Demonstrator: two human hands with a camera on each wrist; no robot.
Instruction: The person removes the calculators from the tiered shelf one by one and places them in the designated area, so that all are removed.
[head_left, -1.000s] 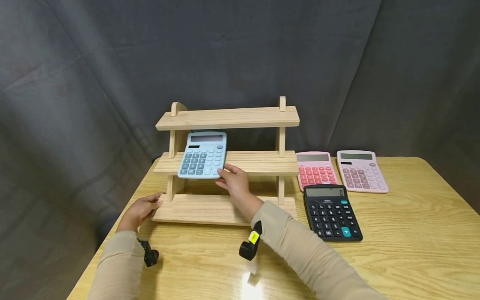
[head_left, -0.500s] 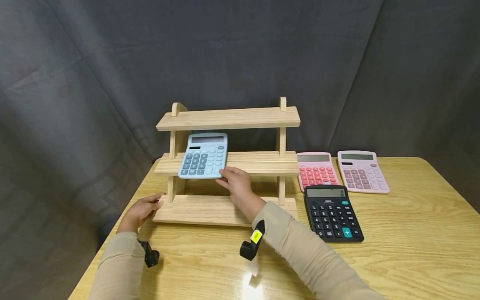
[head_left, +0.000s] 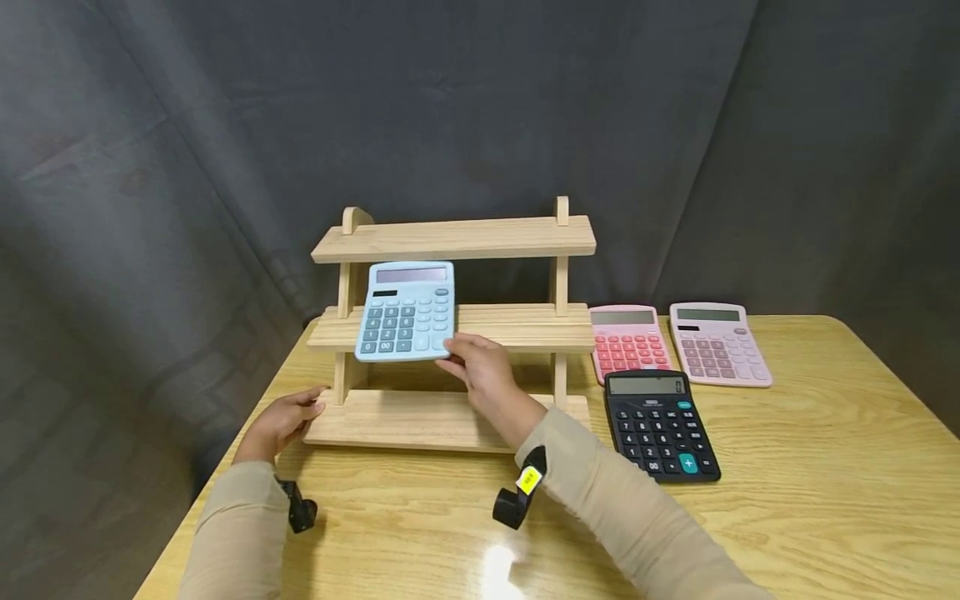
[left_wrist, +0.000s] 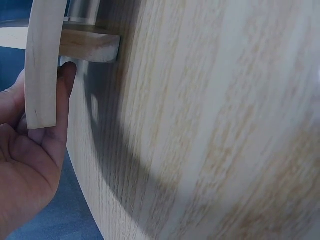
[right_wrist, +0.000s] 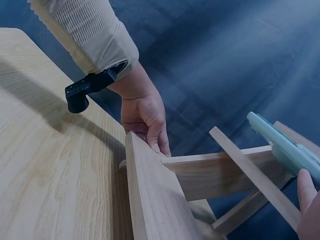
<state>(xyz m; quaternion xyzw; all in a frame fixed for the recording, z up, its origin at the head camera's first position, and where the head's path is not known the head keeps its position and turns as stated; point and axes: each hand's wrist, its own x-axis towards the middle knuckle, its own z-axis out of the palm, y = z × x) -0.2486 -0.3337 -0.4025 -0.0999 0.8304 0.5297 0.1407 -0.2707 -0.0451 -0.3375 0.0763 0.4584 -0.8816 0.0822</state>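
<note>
A light blue calculator (head_left: 411, 310) leans face-out at the left part of the middle tier of a three-tier wooden display rack (head_left: 517, 327). My right hand (head_left: 486, 377) pinches its lower right corner, thumb on the front. From the side, the right wrist view has the blue calculator (right_wrist: 287, 147) tilted, with part of my right hand (right_wrist: 310, 212) by it. My left hand (head_left: 279, 423) grips the left end of the bottom shelf. The left wrist view puts the plank (left_wrist: 44, 75) between thumb and fingers of that left hand (left_wrist: 31, 167).
Right of the rack, a black calculator (head_left: 660, 433), a coral-pink calculator (head_left: 632, 346) and a pale pink calculator (head_left: 720, 350) lie on the wooden table (head_left: 825, 450). The black one lies nearest me. A dark grey curtain (head_left: 480, 108) hangs behind the table.
The blue calculator has shifted slightly, and its lower edge sits a little lower. My right hand and forearm have moved a little right and toward me. My left hand keeps its grip.
</note>
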